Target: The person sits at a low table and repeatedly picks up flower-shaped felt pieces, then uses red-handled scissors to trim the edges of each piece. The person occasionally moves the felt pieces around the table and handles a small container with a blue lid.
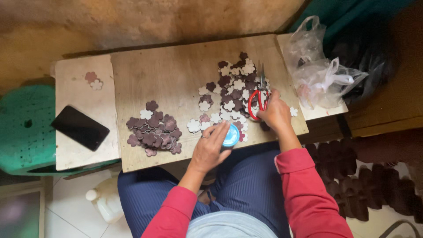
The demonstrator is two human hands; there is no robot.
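Gripping a round blue tub (231,135) with my left hand (210,147), I rest my right hand's (275,113) curled fingers on the red-handled scissors (258,98) among flower cutouts (231,90).

Red long sleeves, ring on left hand (210,149), dark blue pinstriped trousers

Worn wooden board (176,70) laid across a lap as a work surface, flanked by paler panels (83,132). Behind it, a rough, stained, tan plaster wall (132,22). A green perforated plastic stool (24,132) stands at left; white floor tiles (66,207) below. Light is soft and diffuse.
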